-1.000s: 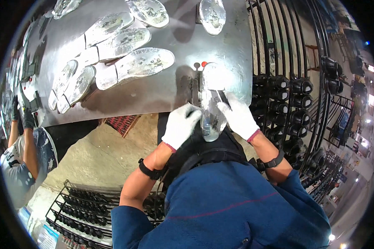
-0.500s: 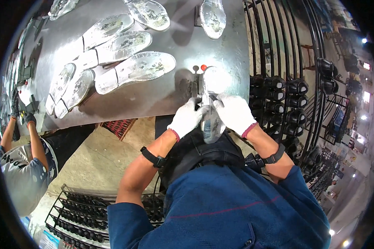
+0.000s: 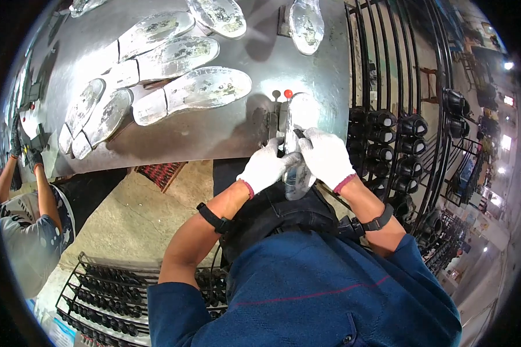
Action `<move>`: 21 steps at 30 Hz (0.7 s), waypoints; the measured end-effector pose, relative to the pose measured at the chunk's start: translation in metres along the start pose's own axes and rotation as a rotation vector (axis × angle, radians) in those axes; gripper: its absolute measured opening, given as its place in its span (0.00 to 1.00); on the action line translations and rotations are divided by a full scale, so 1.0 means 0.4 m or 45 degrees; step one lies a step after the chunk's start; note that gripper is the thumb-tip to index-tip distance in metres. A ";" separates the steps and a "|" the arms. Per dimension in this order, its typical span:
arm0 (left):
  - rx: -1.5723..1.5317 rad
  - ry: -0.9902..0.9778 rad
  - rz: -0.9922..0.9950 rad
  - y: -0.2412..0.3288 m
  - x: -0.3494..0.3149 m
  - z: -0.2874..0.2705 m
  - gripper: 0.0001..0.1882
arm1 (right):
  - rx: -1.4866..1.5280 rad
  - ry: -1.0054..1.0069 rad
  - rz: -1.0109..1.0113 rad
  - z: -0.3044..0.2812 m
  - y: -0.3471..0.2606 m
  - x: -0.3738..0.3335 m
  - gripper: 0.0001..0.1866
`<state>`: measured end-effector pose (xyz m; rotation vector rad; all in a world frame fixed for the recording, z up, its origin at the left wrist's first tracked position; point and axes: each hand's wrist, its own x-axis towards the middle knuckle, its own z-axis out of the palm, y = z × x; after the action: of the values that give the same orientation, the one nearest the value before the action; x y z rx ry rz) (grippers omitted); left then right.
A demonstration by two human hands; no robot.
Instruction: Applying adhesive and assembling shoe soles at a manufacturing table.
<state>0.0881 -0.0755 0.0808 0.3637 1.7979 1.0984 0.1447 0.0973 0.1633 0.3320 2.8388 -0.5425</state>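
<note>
A silvery, shoe-shaped form, which looks like a metal shoe last (image 3: 298, 184), lies sole up across the near table edge, one end pointing toward me. My left hand (image 3: 265, 166), in a white glove with grey fingertips, grips its left side. From the right, my gloved right hand (image 3: 328, 156) closes on its middle, fingertips near the left hand's. A small dark patch between the fingers is too unclear to name. Just beyond, a red ball knob (image 3: 288, 93) stands beside the last's far end. Several similar lasts (image 3: 205, 89) lie sole up to the left.
The metal table (image 3: 214, 147) spans the front. A black rack (image 3: 382, 63) with dark shoes (image 3: 414, 124) stands close on the right. Another shoe rack (image 3: 107, 301) is low on the left. At far left, a co-worker's gloved hands (image 3: 36, 157) are at the table.
The view has shifted slightly. Both my hands stay on the last, with only small finger movements. The co-worker's hands have moved a little.
</note>
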 end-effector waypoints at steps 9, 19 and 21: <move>0.035 0.034 0.065 -0.028 0.009 0.012 0.44 | -0.145 0.022 -0.097 -0.001 -0.027 -0.002 0.15; -0.040 -0.025 0.031 -0.026 0.006 0.019 0.43 | -0.181 -0.016 -0.059 0.004 -0.035 0.006 0.12; -0.030 -0.026 0.035 -0.025 0.004 0.023 0.42 | -0.201 0.002 -0.104 0.007 -0.018 0.012 0.11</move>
<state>0.0971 -0.0753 0.0706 0.3848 1.7651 1.1301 0.1387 0.0904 0.1618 0.1884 2.8838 -0.3299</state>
